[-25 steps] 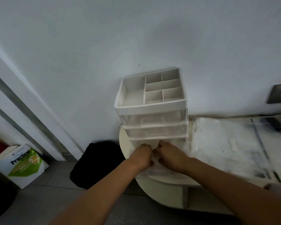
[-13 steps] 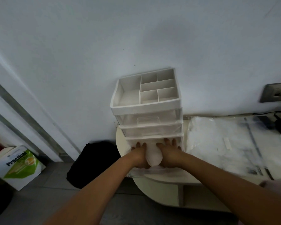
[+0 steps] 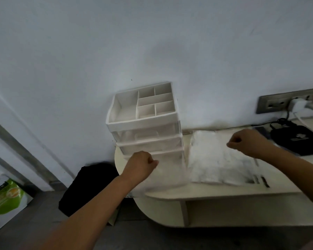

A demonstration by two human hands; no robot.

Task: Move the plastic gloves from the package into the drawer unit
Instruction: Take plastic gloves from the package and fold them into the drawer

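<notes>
The white drawer unit point(image 3: 145, 127) stands against the wall at the left end of the table, with a divided tray on top. Its translucent bottom drawer point(image 3: 168, 170) is pulled out toward me and shows pale plastic gloves inside, blurred. My left hand point(image 3: 140, 167) is curled at the drawer's front left corner and pinches its rim. The clear glove package point(image 3: 215, 159) lies flat on the table to the right of the unit. My right hand point(image 3: 248, 141) hovers over the package's far right part with curled fingers; nothing shows in it.
A black pouch point(image 3: 298, 141) and charger cables lie at the table's back right under a wall socket point(image 3: 287, 101). On the floor to the left are a black bag point(image 3: 87, 186) and a green-and-white box point(image 3: 5, 197). The cream table's front edge point(image 3: 224, 195) curves.
Both hands were pressing gloves into the bottom drawer. My right hand has since swung right to above the package, while my left hand stays at the drawer's left front.
</notes>
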